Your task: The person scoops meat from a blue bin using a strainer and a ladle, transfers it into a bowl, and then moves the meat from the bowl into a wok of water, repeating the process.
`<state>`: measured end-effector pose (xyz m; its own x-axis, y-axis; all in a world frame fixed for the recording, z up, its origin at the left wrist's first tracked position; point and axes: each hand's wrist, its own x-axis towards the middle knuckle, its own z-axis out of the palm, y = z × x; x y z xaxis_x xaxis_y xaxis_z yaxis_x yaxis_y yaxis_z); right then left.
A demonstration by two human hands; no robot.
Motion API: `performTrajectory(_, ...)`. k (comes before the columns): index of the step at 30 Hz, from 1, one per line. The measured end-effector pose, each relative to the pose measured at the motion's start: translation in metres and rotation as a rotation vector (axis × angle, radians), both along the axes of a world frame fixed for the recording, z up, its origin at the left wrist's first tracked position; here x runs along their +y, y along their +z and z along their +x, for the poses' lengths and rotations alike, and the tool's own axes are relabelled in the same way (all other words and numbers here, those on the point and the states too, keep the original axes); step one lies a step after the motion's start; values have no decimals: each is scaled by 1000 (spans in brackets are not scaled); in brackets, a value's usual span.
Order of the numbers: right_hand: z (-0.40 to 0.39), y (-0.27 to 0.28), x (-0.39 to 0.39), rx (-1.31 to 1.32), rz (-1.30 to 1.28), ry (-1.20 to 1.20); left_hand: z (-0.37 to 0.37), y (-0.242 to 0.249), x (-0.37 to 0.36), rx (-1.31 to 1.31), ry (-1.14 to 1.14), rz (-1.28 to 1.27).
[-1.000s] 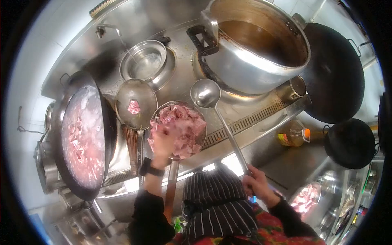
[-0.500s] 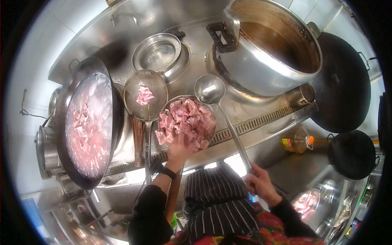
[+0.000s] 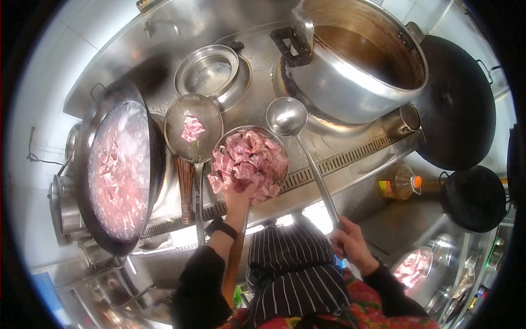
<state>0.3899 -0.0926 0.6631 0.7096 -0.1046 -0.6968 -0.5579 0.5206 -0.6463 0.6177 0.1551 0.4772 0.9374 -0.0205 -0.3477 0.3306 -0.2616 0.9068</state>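
Observation:
My left hand (image 3: 239,198) reaches into a heap of raw meat pieces (image 3: 252,156) at its near edge. Its fingers close around some meat and are partly hidden by it. The heap rests in a round metal strainer (image 3: 287,174), with a wooden handle (image 3: 232,268) running back beneath my left forearm. In my right hand (image 3: 352,245) is the handle end of a long steel ladle (image 3: 287,116); its bowl lies to the right of the heap. Left of the heap, a flat skimmer (image 3: 193,112) carries a small clump of raw meat (image 3: 192,129).
At left, a large wok (image 3: 82,181) holds cloudy pinkish liquid with meat. A big pot (image 3: 350,90) of brown liquid stands at back right, near a metal basin (image 3: 181,82). A bamboo brush (image 3: 185,192), oil bottle (image 3: 397,183) and dark woks (image 3: 460,104) are around.
My left fingers have curled further into the near edge of the meat. The ladle's bowl has shifted slightly right, away from the heap. The whole view has moved a little.

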Motion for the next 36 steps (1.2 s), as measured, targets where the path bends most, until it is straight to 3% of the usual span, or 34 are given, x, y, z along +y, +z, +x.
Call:
performTrajectory(2, 1, 0, -1, -5, -5, 5, 8, 6, -7, 51, 55, -34)
performTrajectory(4, -1, 0, 2, 6, 24, -14, 13, 20, -2, 445, 129, -205)
performTrajectory(7, -2, -4, 0, 14, 37, -11, 18, 49, -1, 513, 155, -366)
performTrajectory(8, -2, -4, 0, 10, 36, -17, 23, 57, -1, 511, 149, -365)
performTrajectory(11, -4, -4, 0, 10, -4, -22, 31, 89, -4, 421, 3, -718)
performTrajectory(14, -5, -4, 1, 7, 14, -33, 39, 88, -7, 299, 102, -688)
performTrajectory(15, -4, -3, 1, 7, 20, -41, 35, 87, -4, 202, -32, -313)
performTrajectory(16, -4, -2, 1, 6, 25, -51, 29, 73, 1, 200, -36, -315)
performTrajectory(18, -5, -3, 2, 6, 39, -64, 16, 35, 13, -387, -705, 470)
performTrajectory(19, -6, -3, 4, 9, 55, -72, 2, 47, 4, -633, -706, 566)
performTrajectory(23, -3, 0, 3, 37, 27, -28, 4, 28, -1, -702, -767, 559)
performTrajectory(26, -5, -2, 5, 42, 36, -44, 10, 39, 5, -581, -721, 485)
performTrajectory(28, -9, -6, 3, 12, 38, -44, 17, 54, 11, 72, -471, 213)
performTrajectory(29, -11, -7, 4, 10, 42, -40, 18, 40, 19, 149, -342, -54)
performTrajectory(30, -12, -8, 4, 16, 36, -62, 22, 36, 31, 143, -335, -50)
performTrajectory(32, -9, -9, 3, 9, 34, -71, 34, 50, 47, 401, -131, -724)
performTrajectory(34, -6, -8, 2, 55, 18, -92, 51, 73, 53, 305, 1, -560)
performTrajectory(36, -4, -12, 0, 33, 9, -73, 92, 55, 83, 36, -148, -796)
